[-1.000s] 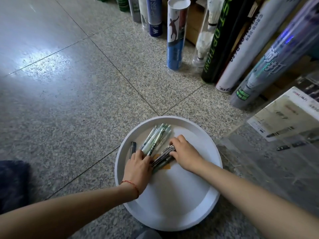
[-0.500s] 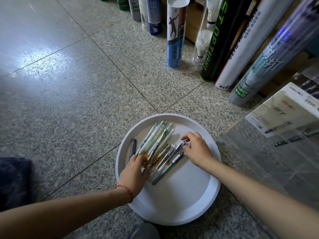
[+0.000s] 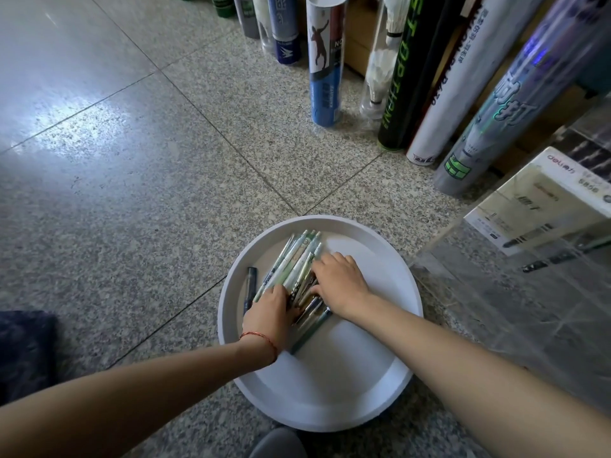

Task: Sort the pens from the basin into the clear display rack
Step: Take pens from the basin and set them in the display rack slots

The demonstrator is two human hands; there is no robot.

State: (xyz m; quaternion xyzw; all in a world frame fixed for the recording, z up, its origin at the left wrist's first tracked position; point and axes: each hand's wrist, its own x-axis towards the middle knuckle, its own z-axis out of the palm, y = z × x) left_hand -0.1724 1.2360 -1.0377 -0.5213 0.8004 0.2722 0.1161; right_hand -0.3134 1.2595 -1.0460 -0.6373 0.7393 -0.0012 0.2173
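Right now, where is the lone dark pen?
In the head view, the dark pen lies alone in the left part of the basin, just left of the left hand and apart from the pen bundle.

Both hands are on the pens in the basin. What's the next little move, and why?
Probably grip the pens as one bunch and lift them toward the clear rack: the left hand and right hand flank them, gathered in the basin.
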